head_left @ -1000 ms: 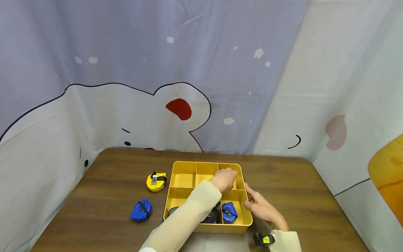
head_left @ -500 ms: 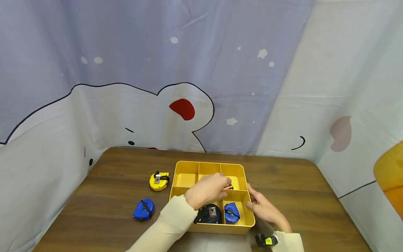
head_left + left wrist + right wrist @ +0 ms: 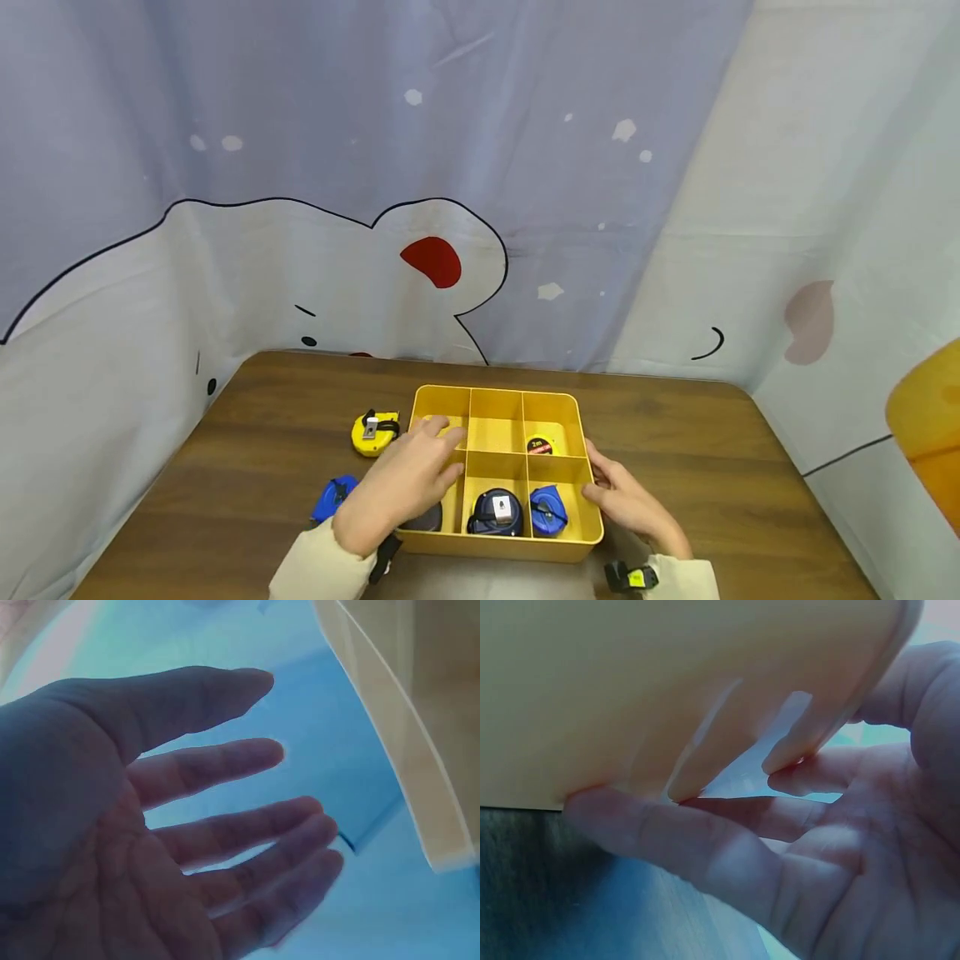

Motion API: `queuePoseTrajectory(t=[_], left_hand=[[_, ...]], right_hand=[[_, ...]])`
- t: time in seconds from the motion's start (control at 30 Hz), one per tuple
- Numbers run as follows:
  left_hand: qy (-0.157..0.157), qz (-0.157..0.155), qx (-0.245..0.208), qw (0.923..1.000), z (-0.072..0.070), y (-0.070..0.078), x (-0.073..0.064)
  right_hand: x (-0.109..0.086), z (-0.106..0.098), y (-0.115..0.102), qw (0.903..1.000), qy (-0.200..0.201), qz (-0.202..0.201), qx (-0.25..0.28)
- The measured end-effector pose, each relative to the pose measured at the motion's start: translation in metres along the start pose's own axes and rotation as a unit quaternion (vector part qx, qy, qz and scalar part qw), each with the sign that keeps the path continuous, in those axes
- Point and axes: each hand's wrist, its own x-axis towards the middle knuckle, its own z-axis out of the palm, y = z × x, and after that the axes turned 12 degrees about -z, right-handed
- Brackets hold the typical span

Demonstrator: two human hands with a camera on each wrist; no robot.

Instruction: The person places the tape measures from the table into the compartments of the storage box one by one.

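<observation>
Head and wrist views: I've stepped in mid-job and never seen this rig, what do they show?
There is no machine: a person works bare-handed. The head view looks forward and down from the person's head; each wrist view comes from a camera on that wrist. On the brown table stands a yellow box with six compartments. It holds a yellow tape measure, a dark tape measure, a blue tape measure and a partly hidden dark item. Another yellow tape measure and another blue tape measure lie left of the box. The left hand is above the box's left side, fingers spread, holding nothing; the right hand touches the box's right side.
</observation>
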Motion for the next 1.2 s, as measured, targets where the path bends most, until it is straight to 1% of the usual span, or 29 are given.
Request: queuePoseTrajectory(t=[0.1,0.17,0.23,0.33,0.4,0.47,0.57,0.63,0.7,0.83,0.93,1.03,1.13,1.2], left_hand=[[-0.020,-0.065,-0.008,0.9976,0.000,-0.023,-0.012],[-0.044,-0.123,-0.009,0.9914,0.001,-0.038,-0.019],[-0.073,-0.178,0.000,0.9813,0.005,-0.052,-0.026],[-0.117,-0.244,0.005,0.9627,0.013,-0.071,-0.035],[-0.141,-0.274,0.000,0.9512,0.018,-0.081,-0.039],[-0.155,-0.296,-0.013,0.9423,0.023,-0.089,-0.040],[-0.169,-0.319,-0.022,0.9324,0.029,-0.096,-0.039],[-0.174,-0.330,-0.022,0.9277,0.033,-0.099,-0.039],[-0.179,-0.339,-0.021,0.9235,0.037,-0.102,-0.040],[-0.185,-0.341,-0.025,0.9212,0.044,-0.105,-0.040],[-0.185,-0.338,-0.033,0.9223,0.049,-0.107,-0.039],[-0.185,-0.337,-0.036,0.9227,0.051,-0.108,-0.038],[-0.191,-0.340,-0.033,0.9201,0.052,-0.108,-0.036],[-0.190,-0.341,-0.032,0.9200,0.052,-0.108,-0.035]], right_hand=[[0.001,0.002,0.000,1.0000,-0.006,-0.003,0.006],[0.002,0.002,-0.001,0.9999,-0.002,-0.008,0.005],[0.002,0.002,-0.001,0.9999,0.000,-0.010,0.002],[0.001,0.000,-0.002,0.9999,-0.002,-0.006,0.009],[0.000,-0.001,-0.002,1.0000,-0.005,-0.005,0.007],[0.000,-0.001,-0.002,1.0000,0.000,-0.004,0.004],[0.000,-0.001,-0.002,0.9999,0.009,-0.002,-0.004],[0.000,-0.001,-0.002,0.9999,0.015,0.004,-0.003],[0.000,0.000,-0.001,0.9999,0.011,0.004,-0.006],[0.000,0.001,0.000,0.9999,0.008,0.004,-0.012],[0.002,0.001,-0.001,0.9996,0.016,-0.001,-0.024],[0.003,0.001,-0.002,0.9995,0.018,0.002,-0.026],[0.002,0.002,-0.001,0.9998,0.014,0.008,-0.013],[0.002,0.002,-0.002,0.9998,0.016,0.008,-0.011]])
